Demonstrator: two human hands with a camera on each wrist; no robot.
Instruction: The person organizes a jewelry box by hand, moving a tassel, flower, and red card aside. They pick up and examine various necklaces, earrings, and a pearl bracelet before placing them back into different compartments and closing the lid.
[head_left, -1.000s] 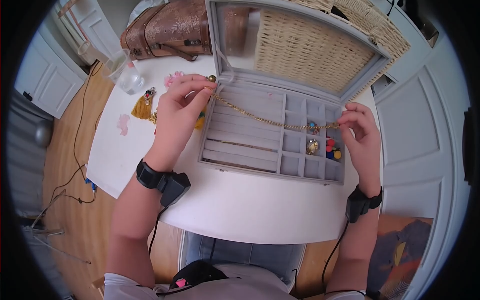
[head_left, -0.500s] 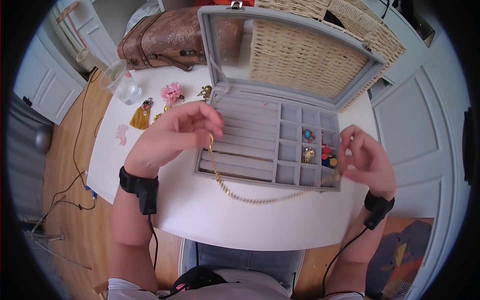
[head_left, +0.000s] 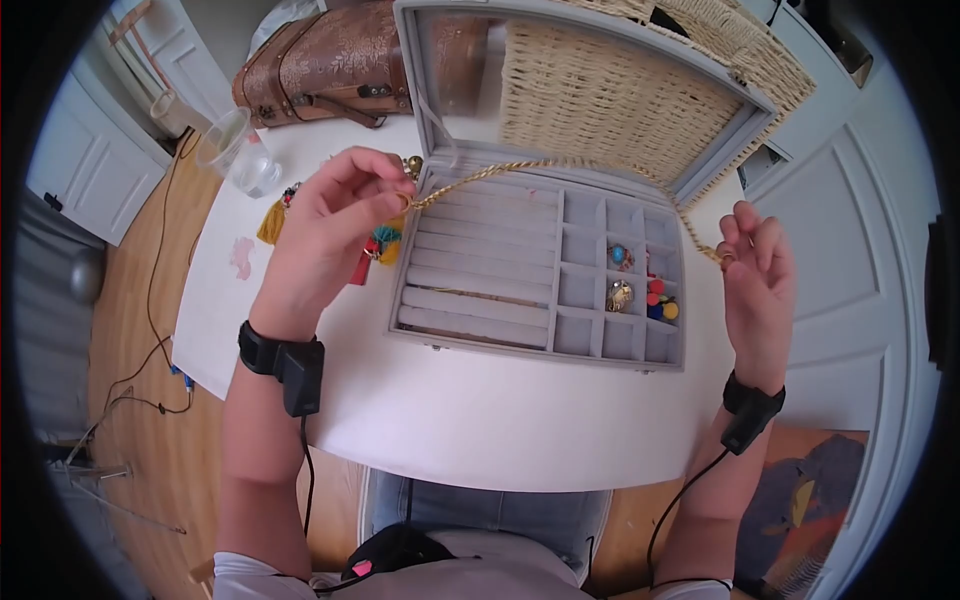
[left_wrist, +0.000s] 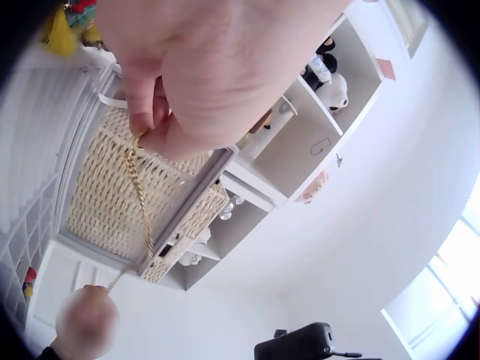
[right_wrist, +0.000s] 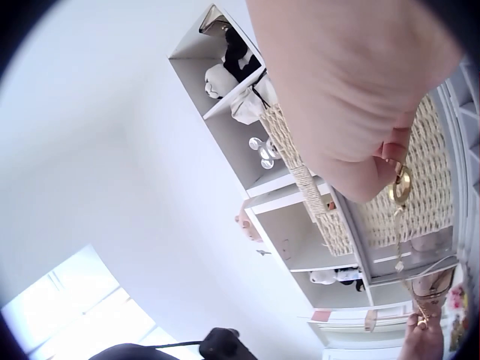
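Observation:
A gold chain (head_left: 545, 163) arcs in the air above the grey jewellery box (head_left: 470, 343), in front of its raised glass lid. My left hand (head_left: 325, 235) pinches one end between thumb and finger, above the box's left edge. The other end is pinched by my right hand (head_left: 758, 295), out past the box's right side. In the left wrist view the chain (left_wrist: 139, 191) hangs from the left fingertips. A gold ring (right_wrist: 400, 186) on the chain's end shows at the right fingertips in the right wrist view. Earrings (head_left: 619, 296) lie in several small compartments.
Tasselled jewellery (head_left: 272, 222) and a clear cup (head_left: 257, 172) are on the white table (head_left: 480, 430), left of the box. A brown patterned case (head_left: 330, 65) stands behind them. A woven basket (head_left: 610, 90) is behind the lid.
The chain, which sagged below the box's front edge half a second ago, now arcs upward over the box. Both hands have risen, still pinching its ends.

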